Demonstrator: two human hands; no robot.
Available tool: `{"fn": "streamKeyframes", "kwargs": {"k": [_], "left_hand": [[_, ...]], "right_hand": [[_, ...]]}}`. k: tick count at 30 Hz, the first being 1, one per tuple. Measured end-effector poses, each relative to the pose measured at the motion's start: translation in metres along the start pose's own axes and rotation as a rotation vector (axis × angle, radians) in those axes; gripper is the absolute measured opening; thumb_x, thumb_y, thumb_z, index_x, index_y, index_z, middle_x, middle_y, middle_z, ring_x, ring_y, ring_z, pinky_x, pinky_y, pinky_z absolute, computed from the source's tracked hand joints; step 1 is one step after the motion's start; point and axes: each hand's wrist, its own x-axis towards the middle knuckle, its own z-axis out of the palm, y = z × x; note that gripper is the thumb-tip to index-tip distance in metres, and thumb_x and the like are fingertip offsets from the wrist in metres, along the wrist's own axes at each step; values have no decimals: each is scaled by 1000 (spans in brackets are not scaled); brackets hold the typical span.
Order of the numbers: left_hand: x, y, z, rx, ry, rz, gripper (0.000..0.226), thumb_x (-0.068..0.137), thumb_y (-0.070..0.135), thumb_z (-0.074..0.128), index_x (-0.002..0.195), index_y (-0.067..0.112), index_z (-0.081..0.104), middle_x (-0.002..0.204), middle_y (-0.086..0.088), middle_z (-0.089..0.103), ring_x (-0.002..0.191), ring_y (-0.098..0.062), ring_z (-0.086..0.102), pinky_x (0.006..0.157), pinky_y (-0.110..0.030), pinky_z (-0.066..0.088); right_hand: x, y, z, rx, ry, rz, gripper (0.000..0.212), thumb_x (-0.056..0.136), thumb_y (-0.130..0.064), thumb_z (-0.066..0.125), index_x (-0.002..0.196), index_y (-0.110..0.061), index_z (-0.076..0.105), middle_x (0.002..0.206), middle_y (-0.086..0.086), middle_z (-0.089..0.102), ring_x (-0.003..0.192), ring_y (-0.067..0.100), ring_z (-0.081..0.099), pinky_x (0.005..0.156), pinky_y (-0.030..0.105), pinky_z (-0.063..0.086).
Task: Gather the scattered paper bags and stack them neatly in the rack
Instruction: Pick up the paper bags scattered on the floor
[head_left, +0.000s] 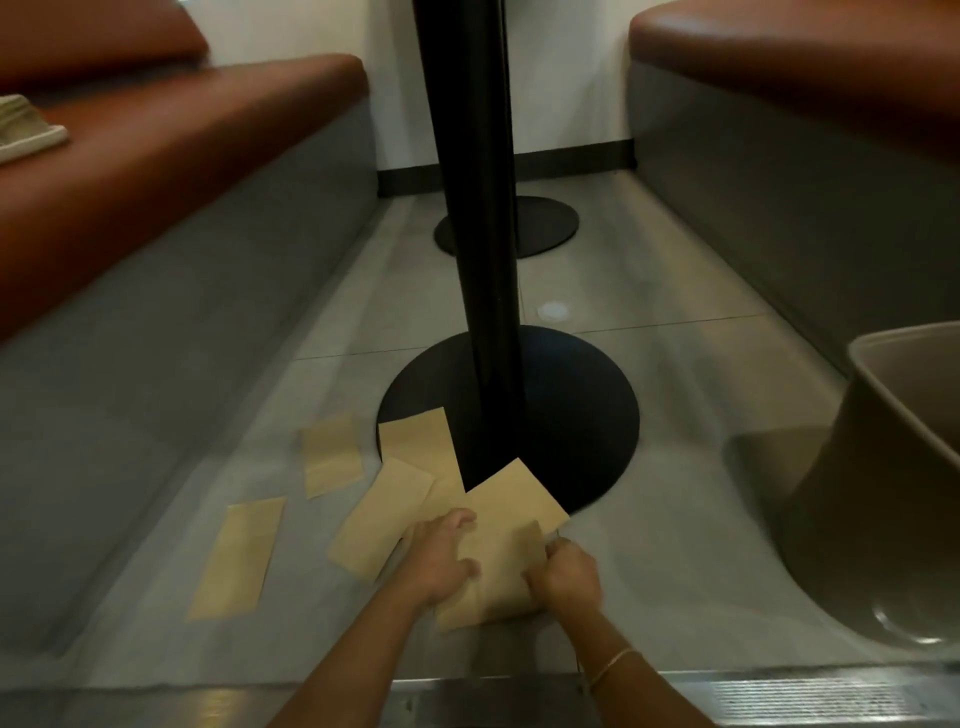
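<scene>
Gripping one paper bag (501, 571) low over the floor (675, 395): left hand (441, 558) clamps its left edge, thumb on top; right hand (566, 571) is fisted on its right edge. Both forearms reach forward and down. Loose bags (236, 558) lie left of the hands, more just beyond them by the black table base (571, 410).

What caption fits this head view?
Both hands gather paper bags off the floor beside a black table base.
</scene>
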Motion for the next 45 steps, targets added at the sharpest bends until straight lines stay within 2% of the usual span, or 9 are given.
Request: {"fn": "streamKeyframes", "kwargs": {"k": [6, 11, 17, 22, 31, 34, 39, 42, 45], "left_hand": [[11, 3, 4, 31, 66, -77, 59, 86, 29, 65, 139, 23, 39, 133, -10, 45, 125, -25, 45, 104, -29, 36], [18, 1, 3, -28, 86, -93, 34, 89, 22, 60, 120, 8, 57, 118, -14, 60, 110, -28, 55, 86, -27, 43], [18, -8, 1, -143, 138, -55, 29, 93, 14, 55, 121, 5, 56, 118, -9, 64, 108, -21, 58, 76, -17, 38], [16, -7, -2, -189, 181, -52, 24, 93, 20, 57, 111, 6, 61, 90, -3, 60, 82, -14, 51, 67, -24, 38], [20, 28, -4, -375, 259, 23, 34, 88, 33, 61, 114, 12, 62, 124, 7, 54, 114, -15, 53, 94, -30, 46], [13, 42, -3, -556, 209, 51, 19, 91, 28, 60, 105, 16, 60, 107, 6, 63, 96, -13, 60, 73, -21, 50], [19, 51, -1, -871, 321, -8, 18, 89, 17, 63, 102, 18, 52, 111, -5, 66, 98, -18, 64, 80, -29, 52], [24, 46, -4, -921, 428, -53, 23, 88, 15, 63, 102, 21, 47, 114, -8, 65, 97, -20, 63, 78, -29, 51], [22, 34, -12, -818, 441, -63, 38, 89, 23, 62, 122, 27, 43, 107, 0, 62, 91, -13, 59, 69, -22, 47]], "right_hand": [[15, -27, -24, 276, -35, -150, 21, 88, -22, 63, 68, -23, 55, 80, 0, 59, 83, 18, 62, 80, 34, 55], [28, -19, -24, 264, 128, -1, 40, 84, -38, 66, 115, -15, 56, 124, 10, 46, 108, 24, 52, 88, 31, 47], [38, -17, -7, 661, 147, 231, 56, 85, -15, 67, 133, -5, 39, 128, 21, 51, 118, 36, 50, 97, 40, 42], [40, -20, -24, 641, 139, 166, 9, 91, -9, 50, 95, -3, 56, 92, 15, 58, 90, 30, 57, 77, 36, 46], [31, -44, -88, 763, 142, -24, 19, 88, -10, 41, 76, -18, 54, 77, 8, 54, 69, 22, 51, 61, 34, 43], [20, -55, -100, 823, 110, -64, 18, 87, -12, 41, 73, -16, 49, 71, 6, 47, 63, 19, 45, 54, 30, 38], [1, -60, -102, 854, -97, -217, 24, 92, -32, 54, 112, -18, 51, 100, 2, 58, 88, 19, 58, 71, 35, 51], [-3, -60, -84, 650, -171, -211, 33, 87, -18, 63, 114, -26, 45, 96, -8, 54, 83, 9, 54, 60, 24, 45], [-2, -62, -67, 604, -113, -179, 42, 89, -11, 59, 126, -24, 46, 107, -3, 53, 93, 14, 53, 74, 30, 49]]}}
